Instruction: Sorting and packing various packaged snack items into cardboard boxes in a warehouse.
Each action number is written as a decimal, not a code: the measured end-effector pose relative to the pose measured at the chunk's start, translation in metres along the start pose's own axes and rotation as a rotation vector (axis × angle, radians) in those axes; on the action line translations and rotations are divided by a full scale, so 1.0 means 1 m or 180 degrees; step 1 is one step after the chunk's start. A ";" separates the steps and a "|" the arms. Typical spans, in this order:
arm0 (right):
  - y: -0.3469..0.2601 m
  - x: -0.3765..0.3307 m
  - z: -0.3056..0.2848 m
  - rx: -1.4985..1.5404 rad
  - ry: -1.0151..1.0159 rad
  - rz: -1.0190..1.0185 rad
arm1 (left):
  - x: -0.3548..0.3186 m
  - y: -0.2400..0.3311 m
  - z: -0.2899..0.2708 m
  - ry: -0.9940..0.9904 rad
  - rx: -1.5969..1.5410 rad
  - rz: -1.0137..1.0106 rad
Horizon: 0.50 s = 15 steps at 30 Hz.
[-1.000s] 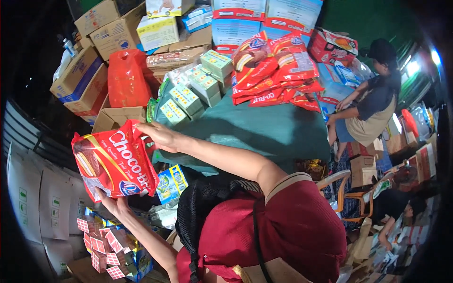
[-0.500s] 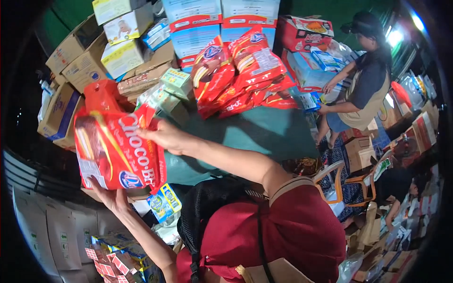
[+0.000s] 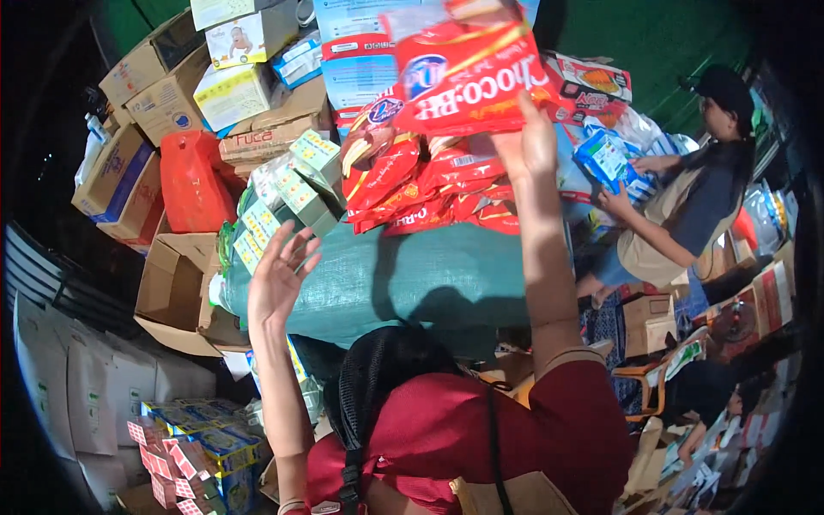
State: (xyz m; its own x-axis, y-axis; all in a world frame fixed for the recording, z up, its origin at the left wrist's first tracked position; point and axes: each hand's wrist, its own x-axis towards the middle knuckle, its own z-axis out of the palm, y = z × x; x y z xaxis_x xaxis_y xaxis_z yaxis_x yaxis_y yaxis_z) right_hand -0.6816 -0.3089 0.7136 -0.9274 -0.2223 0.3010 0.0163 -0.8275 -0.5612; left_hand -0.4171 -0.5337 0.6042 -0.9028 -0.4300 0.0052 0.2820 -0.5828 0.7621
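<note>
A shiny red bag of snack cakes (image 3: 468, 81) is raised over the back of the green-covered table (image 3: 438, 266). My right hand (image 3: 528, 142) grips its lower right corner, arm stretched out. Beneath and behind it lies a pile of similar red bags (image 3: 403, 184). My left hand (image 3: 283, 266) is open and holds nothing, palm turned up and fingers apart. It hovers by the table's left side, just in front of several small green-and-white boxes (image 3: 296, 193).
An open cardboard box (image 3: 176, 279) stands left of the table, with a red plastic bag (image 3: 196, 184) behind it. Stacked cartons (image 3: 163, 103) rise at the back left. On the right a co-worker (image 3: 678, 197) handles a blue-and-white pack (image 3: 605, 159). Yellow-and-blue cartons (image 3: 232, 446) sit low at left.
The red bag has swung from the left, where both hands held it, over to the pile at the back. My left hand has let go. The open cardboard box has come into sight.
</note>
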 end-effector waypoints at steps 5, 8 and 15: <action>0.001 0.026 -0.049 -0.0431 0.0628 0.0027 | 0.018 -0.026 0.020 0.0130 0.0147 -0.0310; 0.007 0.025 -0.056 -0.0522 0.0706 0.0161 | 0.030 -0.036 0.030 0.0243 0.0467 -0.0284; 0.027 0.026 -0.067 -0.0606 0.0531 0.0235 | 0.079 -0.058 0.070 0.0187 0.1488 -0.0250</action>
State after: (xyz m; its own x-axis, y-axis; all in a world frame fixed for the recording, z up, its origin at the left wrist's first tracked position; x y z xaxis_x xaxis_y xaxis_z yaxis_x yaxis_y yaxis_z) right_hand -0.7308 -0.3025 0.6546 -0.9753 -0.1774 0.1314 0.0302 -0.6968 -0.7166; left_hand -0.5274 -0.4853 0.6059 -0.8918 -0.4433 -0.0904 0.0253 -0.2484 0.9683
